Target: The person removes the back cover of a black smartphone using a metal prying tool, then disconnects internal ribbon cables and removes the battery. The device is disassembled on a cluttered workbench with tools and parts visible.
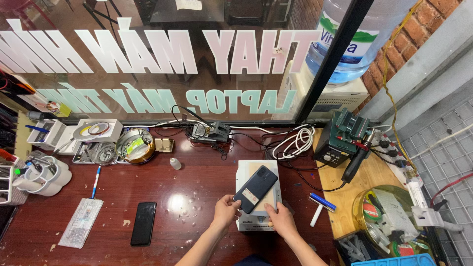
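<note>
Dark red workbench (197, 197) here, pushed up against a glass shopfront with big lettering on it, and it's pretty cluttered. Person's left hand (225, 211) pinches the lower left corner of a dark phone (255, 189), back side up and sitting diagonally, while the right hand (281, 220) has its fingers closed on the lower right edge. Phone sits over a white box-shaped machine (271, 170) with a tan pad on top; can't tell if it's actually resting on the pad or held just above it. Both forearms are cut off at the bottom edge. Another black phone (144, 223) lies flat well off to the left. Small roller with a blue head (319, 206) sits just right of the machine. Cable tangle (290, 140) behind it is hard to trace.
</note>
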